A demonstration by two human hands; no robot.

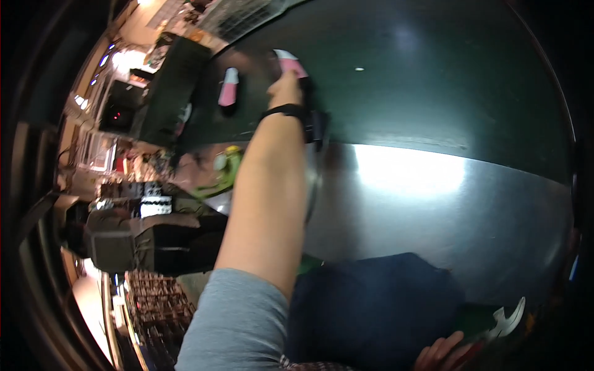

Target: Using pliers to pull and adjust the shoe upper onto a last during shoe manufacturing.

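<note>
My left arm reaches far forward over a dark green table [396, 80]. At its end my left hand [286, 86] closes on a pink-and-white shoe-shaped piece [289, 62]; its fingertips are mostly hidden and slightly blurred. A second pink-and-white shoe-shaped piece [228, 89] lies on the table to the left of that hand, apart from it. Low at the right, my right hand [438, 353] curls its fingers around the reddish handle of metal pincers [507, 321]. The curved jaws point up and to the right, apart from the table pieces.
A shiny metal surface [520, 216] borders the table's near side. Dark blue cloth [377, 303] covers the area below. A green tool-like object [229, 170] is beside my forearm. Another person [154, 244] is at the left, near crowded shelves [158, 300].
</note>
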